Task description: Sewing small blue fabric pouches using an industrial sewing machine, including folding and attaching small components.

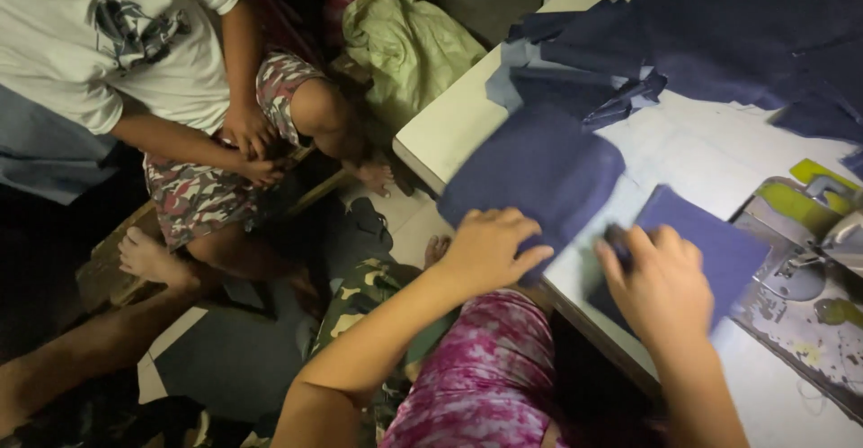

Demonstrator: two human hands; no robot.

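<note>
My left hand (pixel 490 250) grips the lower edge of a dark blue fabric piece (pixel 535 169) that hangs over the front edge of the white sewing table (pixel 449 129). Just to the right, my right hand (pixel 661 282) presses on a smaller dark blue fabric piece (pixel 719 246) lying flat on the table, fingers curled over its left edge. That piece sits beside the metal needle plate of the sewing machine (pixel 800 273). A heap of more dark blue fabric (pixel 719 35) lies at the table's far side.
Another person in a white shirt and patterned shorts (pixel 193 192) sits on a low wooden seat at the left, hands on a knee. A pale green cloth bundle (pixel 404 39) lies on the floor beyond the table corner. My lap in pink patterned cloth (pixel 490 381) is below.
</note>
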